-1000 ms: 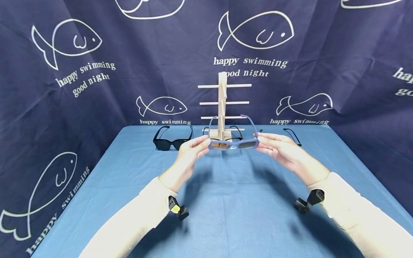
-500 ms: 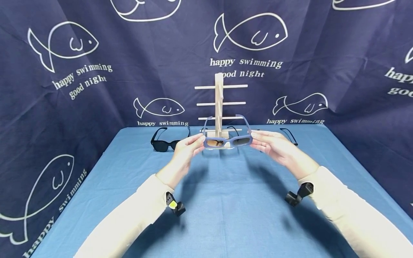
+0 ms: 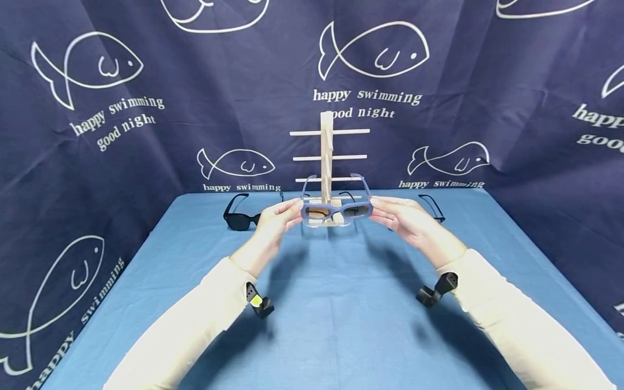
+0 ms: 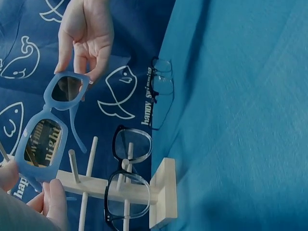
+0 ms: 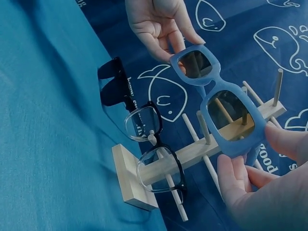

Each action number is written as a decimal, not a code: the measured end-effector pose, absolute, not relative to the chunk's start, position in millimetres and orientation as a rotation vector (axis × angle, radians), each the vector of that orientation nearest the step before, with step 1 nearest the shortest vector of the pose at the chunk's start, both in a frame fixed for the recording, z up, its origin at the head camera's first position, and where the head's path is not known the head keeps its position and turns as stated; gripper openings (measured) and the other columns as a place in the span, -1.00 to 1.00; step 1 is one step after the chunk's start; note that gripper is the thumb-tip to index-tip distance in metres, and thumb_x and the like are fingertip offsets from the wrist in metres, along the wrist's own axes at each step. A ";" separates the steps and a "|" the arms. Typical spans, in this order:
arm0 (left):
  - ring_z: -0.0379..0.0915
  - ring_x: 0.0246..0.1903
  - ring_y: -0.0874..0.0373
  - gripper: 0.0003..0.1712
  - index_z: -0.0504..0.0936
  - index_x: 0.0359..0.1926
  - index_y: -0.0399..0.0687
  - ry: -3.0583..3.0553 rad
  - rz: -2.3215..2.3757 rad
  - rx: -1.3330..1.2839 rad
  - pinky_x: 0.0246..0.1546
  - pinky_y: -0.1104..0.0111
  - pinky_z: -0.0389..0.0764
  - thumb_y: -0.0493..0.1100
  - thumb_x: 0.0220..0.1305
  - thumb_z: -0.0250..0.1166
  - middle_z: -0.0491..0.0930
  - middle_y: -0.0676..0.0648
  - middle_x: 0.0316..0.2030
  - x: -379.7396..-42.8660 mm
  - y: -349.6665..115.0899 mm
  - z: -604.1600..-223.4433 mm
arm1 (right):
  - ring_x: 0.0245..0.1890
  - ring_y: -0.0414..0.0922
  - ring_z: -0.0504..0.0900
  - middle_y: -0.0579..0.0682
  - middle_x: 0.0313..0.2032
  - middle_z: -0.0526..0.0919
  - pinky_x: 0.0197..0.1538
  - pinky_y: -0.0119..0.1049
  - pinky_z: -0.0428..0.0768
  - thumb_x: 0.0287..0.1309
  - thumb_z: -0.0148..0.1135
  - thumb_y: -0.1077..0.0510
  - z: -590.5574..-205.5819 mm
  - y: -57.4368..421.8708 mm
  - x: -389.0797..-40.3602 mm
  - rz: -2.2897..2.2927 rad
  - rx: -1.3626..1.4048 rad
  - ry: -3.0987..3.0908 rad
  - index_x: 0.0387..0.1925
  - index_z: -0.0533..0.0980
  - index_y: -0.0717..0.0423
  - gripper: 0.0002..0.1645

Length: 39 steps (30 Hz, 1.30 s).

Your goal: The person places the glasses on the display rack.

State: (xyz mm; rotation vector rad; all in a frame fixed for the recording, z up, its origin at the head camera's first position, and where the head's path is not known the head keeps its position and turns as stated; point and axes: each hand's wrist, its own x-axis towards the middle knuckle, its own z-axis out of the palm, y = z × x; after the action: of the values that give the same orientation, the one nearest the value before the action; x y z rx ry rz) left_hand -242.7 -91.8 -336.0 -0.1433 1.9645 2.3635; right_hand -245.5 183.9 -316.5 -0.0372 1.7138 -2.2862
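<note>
My left hand [image 3: 270,227] and right hand [image 3: 409,219] hold a pair of blue-framed sunglasses [image 3: 357,211] between them, each pinching one outer end of the front with thumb and fingers. The sunglasses are raised over the table in front of a wooden eyewear rack [image 3: 326,146], lenses toward me. Their temples are unfolded and reach toward the rack, with the tips at about the height of its third rung in the head view. On the lowest rung sits a pair of clear-lens glasses with black upper rims [image 5: 179,166], partly hidden behind the sunglasses in the head view.
Black sunglasses [image 3: 239,221] lie on the blue-covered table [image 3: 336,303] left of the rack, partly behind my left hand. To the right lies another pair of dark-rimmed clear glasses [image 4: 162,84]. The rack's upper rungs [image 3: 351,131] stick out to both sides. A patterned blue curtain [image 3: 234,81] hangs behind.
Both hands have carried the blue sunglasses slightly left and up, more nearly in line with the rack's post. The whole head view has also shifted a little.
</note>
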 end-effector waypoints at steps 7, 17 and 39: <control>0.46 0.13 -0.04 -0.51 0.46 0.24 -0.35 1.962 2.366 -0.134 0.22 0.32 0.56 -0.24 0.35 0.23 0.47 -0.25 0.24 -248.1 -96.5 -336.7 | -0.22 -0.19 0.68 -0.10 -0.38 0.72 -0.01 -0.41 0.70 0.26 0.22 0.29 -316.8 176.9 -251.2 -2.321 0.025 1.696 -0.08 0.51 0.21 -0.80; 0.52 0.07 -0.02 -0.51 0.49 0.19 -0.39 2.011 2.372 -0.094 0.15 0.32 0.61 -0.20 0.31 0.28 0.52 -0.26 0.17 -251.5 -99.6 -335.9 | -0.34 -0.24 0.68 -0.09 -0.44 0.71 0.02 -0.36 0.70 0.26 0.16 0.36 -315.5 169.6 -257.1 -2.374 0.093 1.646 -0.47 0.65 0.03 -0.73; 0.60 -0.26 0.19 -0.57 0.55 0.12 -0.38 2.022 2.384 -0.268 0.08 0.30 0.65 -0.22 0.29 0.30 0.62 -0.20 -0.04 -263.5 -95.8 -332.3 | -0.39 -0.22 0.69 -0.07 -0.51 0.69 0.11 -0.27 0.65 0.29 0.11 0.38 -320.1 159.0 -262.3 -2.379 0.138 1.702 -0.24 0.55 0.21 -0.89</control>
State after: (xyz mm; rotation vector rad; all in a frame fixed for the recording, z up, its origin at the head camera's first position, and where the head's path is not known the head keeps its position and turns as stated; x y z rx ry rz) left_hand -263.5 -95.8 -332.3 -0.2679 2.0224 2.3841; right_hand -262.3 159.0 -320.1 0.1385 1.7018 -2.3786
